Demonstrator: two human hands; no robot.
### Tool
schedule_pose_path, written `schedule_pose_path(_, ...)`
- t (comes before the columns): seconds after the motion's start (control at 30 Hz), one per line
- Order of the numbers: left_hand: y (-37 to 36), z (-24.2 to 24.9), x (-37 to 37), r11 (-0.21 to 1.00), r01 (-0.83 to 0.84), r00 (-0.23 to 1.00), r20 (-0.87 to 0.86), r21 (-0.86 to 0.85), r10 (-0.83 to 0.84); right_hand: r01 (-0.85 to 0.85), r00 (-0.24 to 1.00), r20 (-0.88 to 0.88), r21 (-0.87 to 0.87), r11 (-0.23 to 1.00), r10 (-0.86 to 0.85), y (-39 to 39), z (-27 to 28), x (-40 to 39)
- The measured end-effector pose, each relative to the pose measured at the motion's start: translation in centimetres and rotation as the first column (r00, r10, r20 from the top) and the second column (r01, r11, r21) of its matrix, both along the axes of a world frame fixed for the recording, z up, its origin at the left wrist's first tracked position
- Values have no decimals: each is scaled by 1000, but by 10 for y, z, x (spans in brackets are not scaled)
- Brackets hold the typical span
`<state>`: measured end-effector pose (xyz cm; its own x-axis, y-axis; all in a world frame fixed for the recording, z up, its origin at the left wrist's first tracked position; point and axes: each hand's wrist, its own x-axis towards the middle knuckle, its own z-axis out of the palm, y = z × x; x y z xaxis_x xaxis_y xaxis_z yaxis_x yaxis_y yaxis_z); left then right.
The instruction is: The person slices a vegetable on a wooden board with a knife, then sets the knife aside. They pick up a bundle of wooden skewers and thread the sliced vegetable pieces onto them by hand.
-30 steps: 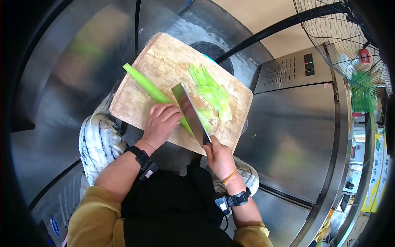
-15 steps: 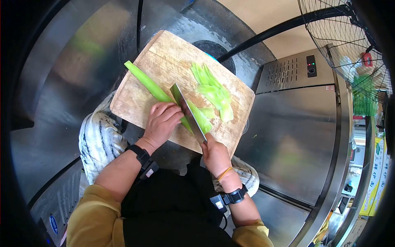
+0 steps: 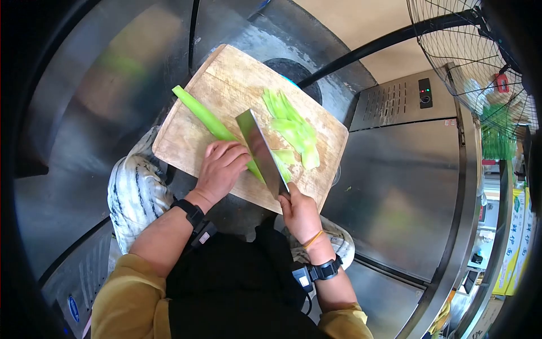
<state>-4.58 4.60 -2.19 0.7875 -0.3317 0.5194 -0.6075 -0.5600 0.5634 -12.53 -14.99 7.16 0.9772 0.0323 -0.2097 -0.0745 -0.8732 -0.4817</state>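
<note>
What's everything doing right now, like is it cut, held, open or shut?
Left hand: curled over the stalk
Right hand: closed around the knife handle
Knife: held, blade beside the left fingers
Green stalk: long, lying on the board
Green slices: cut thin, loosely piled
Board: scuffed
Metal door: shut
Control panel: lights on
</note>
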Motion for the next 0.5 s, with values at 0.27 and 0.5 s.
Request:
schedule_pose_path(0.27, 2, 1, 1, 1000, 2, 1000, -2, -10, -2, -33, 997, -74, -90, 995, 26, 4, 8, -1)
schedule_pose_path(0.5, 1, 0, 0, 1000, -3, 1000, -17, -3, 3, -69, 996, -67, -75, 995, 64, 4, -5, 7)
